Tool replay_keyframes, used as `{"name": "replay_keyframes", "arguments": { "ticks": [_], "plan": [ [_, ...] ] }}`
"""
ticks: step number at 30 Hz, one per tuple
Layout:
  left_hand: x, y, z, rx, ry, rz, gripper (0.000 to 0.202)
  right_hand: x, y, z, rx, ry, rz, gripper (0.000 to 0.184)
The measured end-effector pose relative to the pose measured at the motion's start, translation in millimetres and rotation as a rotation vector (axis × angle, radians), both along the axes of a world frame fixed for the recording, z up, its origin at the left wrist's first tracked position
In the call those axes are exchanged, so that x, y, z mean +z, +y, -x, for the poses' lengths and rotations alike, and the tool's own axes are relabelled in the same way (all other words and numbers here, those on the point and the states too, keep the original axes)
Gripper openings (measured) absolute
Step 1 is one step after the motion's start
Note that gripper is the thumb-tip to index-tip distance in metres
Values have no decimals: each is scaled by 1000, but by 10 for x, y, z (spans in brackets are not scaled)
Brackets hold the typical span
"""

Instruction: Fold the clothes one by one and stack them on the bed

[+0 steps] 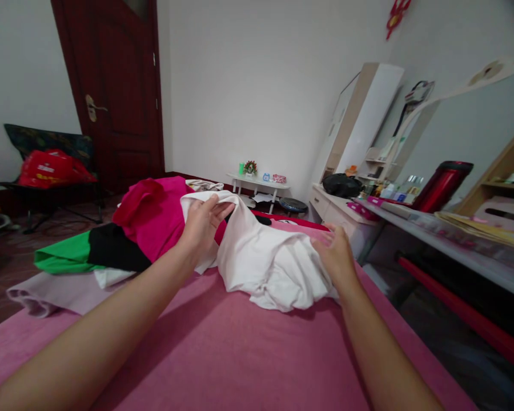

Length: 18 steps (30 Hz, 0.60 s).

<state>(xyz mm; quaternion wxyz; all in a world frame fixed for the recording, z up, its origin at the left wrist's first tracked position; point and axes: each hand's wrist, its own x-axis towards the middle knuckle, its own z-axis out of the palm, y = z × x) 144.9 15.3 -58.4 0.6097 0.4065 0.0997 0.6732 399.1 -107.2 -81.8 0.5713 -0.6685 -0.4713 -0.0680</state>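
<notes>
A crumpled white garment (274,262) stretches between both hands above the pink bed cover (223,354); its exact kind does not show. My left hand (203,222) holds up its left edge, thumb on top and fingers partly under the cloth. At the opposite end my right hand (336,254) grips the bunched fabric, with some fingertips hidden. To the left lies a heap of clothes: a magenta garment (158,214), a green and black one (66,253) and a pale lilac one (55,291). Part of a pink and red cloth (297,226) shows behind the white garment.
A desk (437,228) with a red thermos (443,185) and small bottles runs along the right. A white side table (257,181) stands by the far wall. On the left are a folding chair (47,137) with a red bag (49,169) and a dark red door (115,85).
</notes>
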Motion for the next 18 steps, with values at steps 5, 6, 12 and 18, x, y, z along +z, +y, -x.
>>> {"name": "replay_keyframes", "arguments": {
  "ticks": [5,6,12,18],
  "plan": [
    [-19,13,-28,62,-7,-16,11,30,-173,558,468,-118,589,22],
    [-2,17,-13,92,-13,-25,11,24,-218,681,531,-194,753,25],
    [72,87,100,241,-71,-47,14,-237,-197,978,191,-709,1002,53],
    [61,102,105,293,-94,-98,16,-556,23,744,18,-703,875,26]
  ]
}}
